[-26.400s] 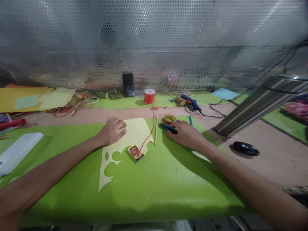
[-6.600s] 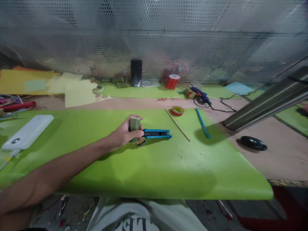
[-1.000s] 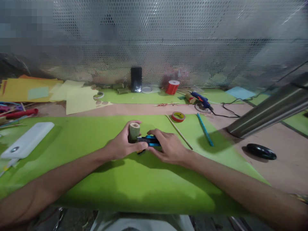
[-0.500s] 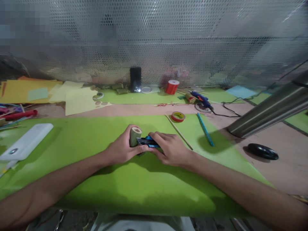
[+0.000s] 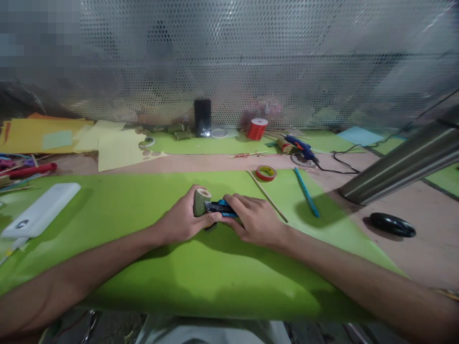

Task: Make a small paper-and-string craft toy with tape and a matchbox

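Observation:
A short hollow piece of green bamboo (image 5: 201,204) stands nearly upright in my left hand (image 5: 181,219), whose fingers wrap round its far side. The pale cut rim faces up. My right hand (image 5: 255,217) is closed on a blue and black utility knife (image 5: 224,208). Its blade points left and touches the bamboo's right side. My left thumb lies under the blade end, close to the right fingers. Part of a small dark piece shows beneath the left thumb; I cannot make out what it is.
A thin stick (image 5: 267,196), a red tape roll (image 5: 266,173) and a blue stick (image 5: 306,192) lie right of the hands. Farther off are a glue gun (image 5: 300,147), red spool (image 5: 257,129) and phone (image 5: 202,118). A white power bank (image 5: 43,210) lies left; a metal post (image 5: 401,162) slants right.
The knife blade has shifted very slightly on the bamboo's side, and the bamboo tilts a little differently. Both hands keep their hold.

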`<state>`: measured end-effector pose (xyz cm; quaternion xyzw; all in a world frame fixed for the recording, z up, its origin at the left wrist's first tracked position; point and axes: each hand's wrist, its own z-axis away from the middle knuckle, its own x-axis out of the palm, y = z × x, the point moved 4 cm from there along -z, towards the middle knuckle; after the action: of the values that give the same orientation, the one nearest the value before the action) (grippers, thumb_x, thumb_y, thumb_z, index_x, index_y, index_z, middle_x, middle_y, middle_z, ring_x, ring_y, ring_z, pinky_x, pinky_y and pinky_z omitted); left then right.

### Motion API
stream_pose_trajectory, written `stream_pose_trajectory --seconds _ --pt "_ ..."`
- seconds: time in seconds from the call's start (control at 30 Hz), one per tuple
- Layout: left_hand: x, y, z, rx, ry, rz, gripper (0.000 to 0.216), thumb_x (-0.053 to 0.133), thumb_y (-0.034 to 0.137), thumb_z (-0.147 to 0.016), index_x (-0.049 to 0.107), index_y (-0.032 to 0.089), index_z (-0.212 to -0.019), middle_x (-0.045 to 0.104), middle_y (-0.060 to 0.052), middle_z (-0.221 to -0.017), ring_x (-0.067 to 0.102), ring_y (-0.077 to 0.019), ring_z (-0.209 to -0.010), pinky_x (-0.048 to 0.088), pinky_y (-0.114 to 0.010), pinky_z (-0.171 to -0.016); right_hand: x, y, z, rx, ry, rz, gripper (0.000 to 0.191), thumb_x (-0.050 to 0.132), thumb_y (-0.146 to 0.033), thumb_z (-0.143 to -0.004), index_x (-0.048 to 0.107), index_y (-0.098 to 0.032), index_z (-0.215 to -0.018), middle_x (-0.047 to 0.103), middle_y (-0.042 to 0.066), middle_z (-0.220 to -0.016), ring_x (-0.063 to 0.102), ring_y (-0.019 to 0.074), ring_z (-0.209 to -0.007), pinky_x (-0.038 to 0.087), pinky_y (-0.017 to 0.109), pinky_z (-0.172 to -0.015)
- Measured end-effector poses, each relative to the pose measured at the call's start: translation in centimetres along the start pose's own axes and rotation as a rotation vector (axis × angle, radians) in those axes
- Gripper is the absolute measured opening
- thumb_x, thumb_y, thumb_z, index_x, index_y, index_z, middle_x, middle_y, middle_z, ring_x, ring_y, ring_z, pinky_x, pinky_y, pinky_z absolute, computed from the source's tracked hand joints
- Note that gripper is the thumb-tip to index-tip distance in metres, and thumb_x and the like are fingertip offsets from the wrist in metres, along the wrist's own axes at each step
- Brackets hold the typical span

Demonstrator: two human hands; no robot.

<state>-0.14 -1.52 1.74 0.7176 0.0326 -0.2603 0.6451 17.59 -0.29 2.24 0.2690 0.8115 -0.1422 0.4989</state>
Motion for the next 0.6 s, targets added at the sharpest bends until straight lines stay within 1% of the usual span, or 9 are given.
stream_pose_trajectory --seconds 0.13,0.3,0.47,0.6 --pt "0.04 -0.31 -0.08 -0.005 0.009 0.002 0.044 0.069 0.052 -0.085 0.046 0.022 -0.107 0.051 0.003 -0.082 0.049 -0.0131 -0.071 0.040 -0.027 -0.064 -0.04 0.00 -0.11 0.028 0.022 0.008 0.037 0.032 -0.043 -0.105 0.055 -0.014 -0.108 0.069 0.008 -0.082 0.061 0.0172 -0.062 0.033 0.028 -0.053" --pt "-0.05 -0.36 -0.29 -0.022 0.042 0.001 0.041 0.069 0.051 -0.084 0.047 0.021 -0.103 0.049 0.004 -0.079 0.046 -0.0124 -0.067 0.037 -0.025 -0.060 0.07 0.11 -0.26 0.074 -0.006 0.005 0.040 0.033 -0.046 -0.105 0.055 -0.014 -0.110 0.071 0.009 -0.087 0.064 0.0182 -0.064 0.034 0.028 -0.053" --pt "0.04 -0.12 -0.37 -0.053 0.035 0.024 0.040 0.067 0.052 -0.085 0.047 0.020 -0.099 0.048 0.004 -0.076 0.045 -0.0122 -0.066 0.036 -0.026 -0.059 0.13 0.22 -0.22 0.095 -0.014 0.017 0.045 0.031 -0.049 -0.105 0.056 -0.014 -0.112 0.072 0.009 -0.090 0.066 0.0194 -0.064 0.035 0.029 -0.054" --pt "0.02 0.11 -0.30 -0.073 0.054 0.024 0.040 0.067 0.052 -0.085 0.047 0.020 -0.097 0.047 0.004 -0.076 0.044 -0.0123 -0.068 0.036 -0.027 -0.061 0.26 0.24 -0.29 0.113 -0.039 0.015 0.046 0.031 -0.050 -0.105 0.057 -0.013 -0.114 0.072 0.010 -0.091 0.065 0.0198 -0.064 0.034 0.029 -0.053"
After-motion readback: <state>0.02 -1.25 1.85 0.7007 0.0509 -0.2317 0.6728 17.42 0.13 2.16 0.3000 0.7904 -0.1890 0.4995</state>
